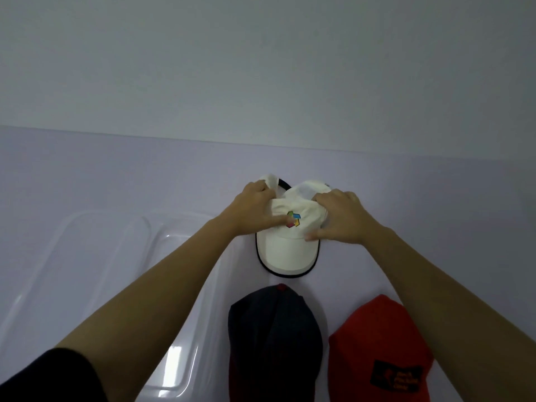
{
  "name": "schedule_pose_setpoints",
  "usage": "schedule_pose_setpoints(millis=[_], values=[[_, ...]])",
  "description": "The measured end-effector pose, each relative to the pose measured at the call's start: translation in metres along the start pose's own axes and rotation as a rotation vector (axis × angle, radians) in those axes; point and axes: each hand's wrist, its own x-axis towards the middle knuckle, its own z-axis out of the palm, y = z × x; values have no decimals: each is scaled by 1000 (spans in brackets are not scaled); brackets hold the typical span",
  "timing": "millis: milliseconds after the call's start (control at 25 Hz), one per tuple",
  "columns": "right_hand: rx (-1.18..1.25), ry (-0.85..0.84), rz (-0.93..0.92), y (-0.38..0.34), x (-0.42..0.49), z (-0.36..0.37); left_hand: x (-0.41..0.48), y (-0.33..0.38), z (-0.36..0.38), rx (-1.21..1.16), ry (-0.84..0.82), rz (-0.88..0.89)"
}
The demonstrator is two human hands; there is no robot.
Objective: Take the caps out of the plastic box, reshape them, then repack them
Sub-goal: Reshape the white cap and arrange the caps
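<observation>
Work surface: a pale lavender table (87, 169) is seen from above, backed by a plain grey-white wall (261, 68).
Plastic box: a clear plastic box (116, 256) is placed on the table to the left of the caps, partly crossed by the left forearm. Whether anything lies inside cannot be told.
White cap: a white cap (290, 250) with a dark-edged brim is set on the table, right of the box and beyond the other two caps, brim pointed toward the person. A multicoloured logo (294, 220) is printed on the front panel. The crown is creased and bunched between both hands.
Left hand: the left hand (255, 210) is closed around the left side of the crown, fingers curled into the fabric, thumb laid across the front panel up to the logo.
Right hand: the right hand (342, 219) is closed on the right side of the crown, fingers hooked over the top fabric, thumb pressed where the crown meets the brim.
Navy cap: a navy cap (272, 338) with a red top button is laid on the table nearer the person, just below the white cap's brim.
Red cap: a red cap (377, 349) with a black printed patch is laid just beside the navy cap, on its right.
Sleeve: a dark sleeve (52, 378) is visible on the left upper arm.
</observation>
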Motion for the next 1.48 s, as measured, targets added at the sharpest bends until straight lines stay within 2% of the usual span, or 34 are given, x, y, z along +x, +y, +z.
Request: schedule_pose_setpoints(millis=[80, 160, 240, 320, 440, 560, 640, 800, 960, 1040, 1120, 1240, 1360, 1400, 1480], values=[[-90, -44, -18, 9, 1, -2, 2, -5, -12, 135, -111, 26], [60, -10, -15, 12, 2, -8, 5, -5, -25, 99, -171, 38], [350, 29, -3, 11, 0, -19, 7, -2, -38, -101, -195, 26], [513, 85, -1, 10, -6, -33, 7, 3, -50, -284, -154, 4], [582, 123, -52, 5, -8, -50, 5, 5, -60, -546, -70, -23], [658, 146, -102, 1, -9, -61, 2, 1, -57, -1019, 18, -59], [690, 151, -126, -2, -10, -67, 0, -2, -51, -1147, 49, -94], [736, 173, -183, -13, -11, -74, -6, 10, -41, -1305, -68, -216], [815, 195, -222, -26, -14, -78, -18, 18, -29, -1621, -198, -149], [809, 233, -226, -26, -15, -77, -19, 17, -26, -1669, -196, -108], [874, 268, -147, -21, -14, -71, -17, 18, -26, -1719, -165, -90], [1233, 164, 51, -22, -14, -52, -12, 29, -28, -1738, -44, -62], [1558, 49, 68, -33, -13, -27, -4, 40, -30, -1556, 169, -164], [1662, 37, 62, -38, -13, -22, -2, 41, -30, -1530, 196, -203], [1852, 31, 59, -43, -14, -14, -8, 41, -30, -1604, 105, -217]])
